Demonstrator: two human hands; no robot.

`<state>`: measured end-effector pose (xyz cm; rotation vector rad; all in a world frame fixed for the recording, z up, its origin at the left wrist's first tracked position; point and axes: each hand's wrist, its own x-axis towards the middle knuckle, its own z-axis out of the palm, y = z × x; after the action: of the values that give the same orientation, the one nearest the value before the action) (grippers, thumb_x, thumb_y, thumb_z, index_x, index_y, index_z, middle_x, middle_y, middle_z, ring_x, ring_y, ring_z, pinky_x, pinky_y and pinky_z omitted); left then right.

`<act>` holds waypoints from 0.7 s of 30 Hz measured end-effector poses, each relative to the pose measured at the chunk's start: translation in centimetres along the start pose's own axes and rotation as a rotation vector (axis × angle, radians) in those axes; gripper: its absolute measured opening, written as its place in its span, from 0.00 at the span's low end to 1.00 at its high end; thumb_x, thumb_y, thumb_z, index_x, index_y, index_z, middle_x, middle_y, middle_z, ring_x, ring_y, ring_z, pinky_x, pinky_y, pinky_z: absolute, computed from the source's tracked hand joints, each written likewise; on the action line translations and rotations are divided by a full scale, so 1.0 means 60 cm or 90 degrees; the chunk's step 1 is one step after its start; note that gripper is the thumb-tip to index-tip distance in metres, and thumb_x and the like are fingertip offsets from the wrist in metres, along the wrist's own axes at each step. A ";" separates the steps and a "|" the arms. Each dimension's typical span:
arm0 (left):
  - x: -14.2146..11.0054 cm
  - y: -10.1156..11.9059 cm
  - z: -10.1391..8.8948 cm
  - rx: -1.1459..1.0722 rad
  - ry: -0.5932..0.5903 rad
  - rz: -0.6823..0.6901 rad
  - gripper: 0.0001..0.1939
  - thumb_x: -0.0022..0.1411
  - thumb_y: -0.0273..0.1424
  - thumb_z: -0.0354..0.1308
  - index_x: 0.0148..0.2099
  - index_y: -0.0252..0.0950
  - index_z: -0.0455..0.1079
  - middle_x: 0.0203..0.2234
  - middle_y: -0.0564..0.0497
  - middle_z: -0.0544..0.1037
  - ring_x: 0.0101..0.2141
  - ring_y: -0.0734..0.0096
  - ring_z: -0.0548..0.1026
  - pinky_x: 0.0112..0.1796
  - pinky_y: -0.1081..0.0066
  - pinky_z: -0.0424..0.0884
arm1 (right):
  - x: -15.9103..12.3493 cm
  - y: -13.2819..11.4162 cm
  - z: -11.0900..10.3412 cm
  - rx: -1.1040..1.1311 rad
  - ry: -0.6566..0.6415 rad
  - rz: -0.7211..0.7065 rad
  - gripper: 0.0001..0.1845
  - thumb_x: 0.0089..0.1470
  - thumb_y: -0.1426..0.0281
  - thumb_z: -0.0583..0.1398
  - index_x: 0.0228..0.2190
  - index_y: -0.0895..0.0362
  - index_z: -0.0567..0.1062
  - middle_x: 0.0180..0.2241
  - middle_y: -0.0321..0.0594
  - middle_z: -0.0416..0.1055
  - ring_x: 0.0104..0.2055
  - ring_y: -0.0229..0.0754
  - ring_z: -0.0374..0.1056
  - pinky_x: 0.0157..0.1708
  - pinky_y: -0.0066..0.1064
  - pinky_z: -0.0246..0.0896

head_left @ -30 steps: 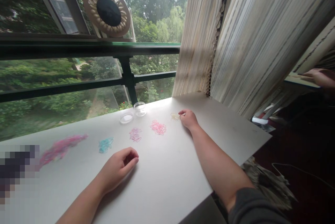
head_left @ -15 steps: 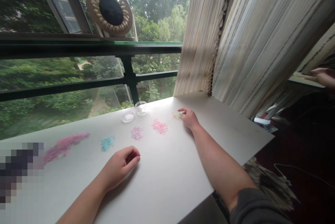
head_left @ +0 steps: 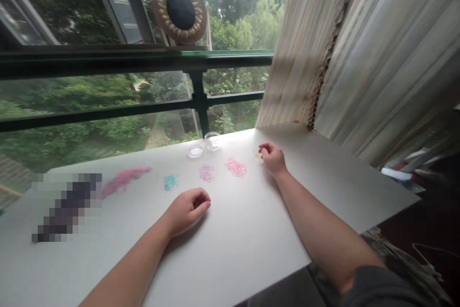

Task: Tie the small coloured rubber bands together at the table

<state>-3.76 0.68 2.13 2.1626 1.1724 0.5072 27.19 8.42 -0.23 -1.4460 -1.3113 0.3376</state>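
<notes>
My right hand point(head_left: 273, 158) is over a small pile of pale yellow rubber bands point(head_left: 256, 154), its fingers curled in towards the thumb; whatever lies between the fingertips is too small to make out. My left hand point(head_left: 190, 209) rests on the white table point(head_left: 237, 230), loosely curled, with a hollow showing between thumb and forefinger and nothing visible in it. Beyond it, small rubber bands lie in separate piles: turquoise point(head_left: 171, 182), light purple point(head_left: 206, 173) and pink point(head_left: 236, 167).
A clear round dish point(head_left: 212, 141) and a shallow clear lid point(head_left: 196, 153) stand near the table's far edge. Left lies a long heap of mixed pink bands point(head_left: 124, 180), beside a pixelated patch point(head_left: 68, 209). Behind are a green railing point(head_left: 143, 61), a fan point(head_left: 180, 10) and a curtain point(head_left: 298, 58).
My view has turned left, so everything sits further right in the picture. The right forefinger, stretched out before, has bent in towards the thumb. My left hand keeps its curled pose.
</notes>
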 end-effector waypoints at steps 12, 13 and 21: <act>-0.050 -0.097 -0.088 0.130 0.346 -0.296 0.09 0.54 0.35 0.54 0.34 0.37 0.71 0.28 0.52 0.77 0.29 0.71 0.73 0.32 0.73 0.66 | -0.139 -0.126 0.051 0.031 -0.627 -0.203 0.10 0.53 0.67 0.53 0.29 0.57 0.72 0.21 0.36 0.66 0.23 0.36 0.58 0.25 0.27 0.54; -0.061 -0.111 -0.100 0.145 0.374 -0.338 0.09 0.53 0.35 0.55 0.35 0.36 0.71 0.29 0.51 0.77 0.30 0.70 0.73 0.32 0.73 0.67 | -0.141 -0.128 0.051 0.010 -0.660 -0.205 0.10 0.53 0.66 0.53 0.27 0.57 0.72 0.21 0.36 0.66 0.23 0.36 0.58 0.25 0.28 0.53; -0.117 -0.182 -0.144 0.217 0.486 -0.506 0.17 0.50 0.33 0.58 0.44 0.34 0.71 0.37 0.45 0.78 0.38 0.62 0.74 0.40 0.68 0.68 | -0.137 -0.127 0.049 -0.053 -0.751 -0.188 0.12 0.53 0.64 0.53 0.25 0.57 0.71 0.21 0.36 0.66 0.23 0.36 0.58 0.24 0.27 0.52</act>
<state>-19.22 2.18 0.79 1.5333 2.5201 0.8237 18.06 1.46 1.46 -1.0595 -2.4509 1.0335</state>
